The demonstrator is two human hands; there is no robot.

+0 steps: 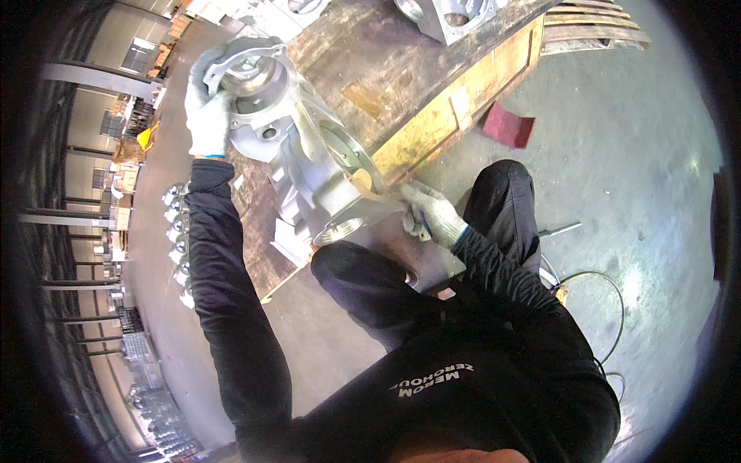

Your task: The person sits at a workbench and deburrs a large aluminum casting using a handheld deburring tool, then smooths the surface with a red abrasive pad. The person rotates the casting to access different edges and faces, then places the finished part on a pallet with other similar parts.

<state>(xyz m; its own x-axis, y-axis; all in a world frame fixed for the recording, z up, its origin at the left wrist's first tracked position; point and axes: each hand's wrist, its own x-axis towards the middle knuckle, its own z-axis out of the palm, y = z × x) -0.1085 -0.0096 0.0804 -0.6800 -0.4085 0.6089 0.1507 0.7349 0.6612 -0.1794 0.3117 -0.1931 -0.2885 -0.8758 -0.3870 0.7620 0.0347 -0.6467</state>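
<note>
A large silver cast-metal housing [320,193] with round openings lies tilted across the near edge of a worn wooden bench [340,65], its lower end toward my knees. My left hand [208,119], in a whitish work glove, is closed around the flange at the housing's far upper end. Beside the lower right end is my right hand [434,214], also gloved, with its fingers curled close to the rim. A small pale bit shows at those fingertips, but its kind is too unclear to tell. Inside a side opening sits a yellowish round spot [360,180].
Another grey metal casting [448,23] stands on the bench's far side. A dark red sheet [509,126] lies on the floor to the right, near a wooden pallet [594,32]. A cable [622,309] loops at lower right. Several shiny round parts [177,228] line the left.
</note>
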